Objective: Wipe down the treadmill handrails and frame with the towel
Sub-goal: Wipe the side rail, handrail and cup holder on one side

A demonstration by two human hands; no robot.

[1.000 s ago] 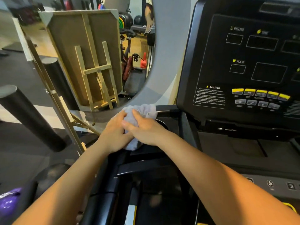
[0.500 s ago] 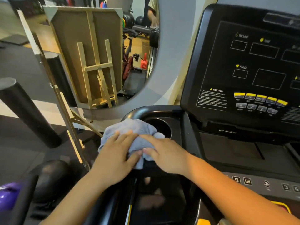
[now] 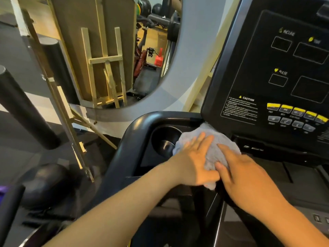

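Both hands, left hand (image 3: 193,164) and right hand (image 3: 249,182), press flat, fingers spread, on the grey towel (image 3: 211,145) bunched beneath them (beside the cup holder (image 3: 164,139)); fingertips could bump the console buttons (image 3: 292,120) just beyond.

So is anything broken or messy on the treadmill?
Nothing stands out. Both hands, left and right, press the grey towel flat on the frame beside the cup holder, just under the console. The cup holder looks empty, with no spill or crack showing. The picture is a bit blurry, so small marks could hide.
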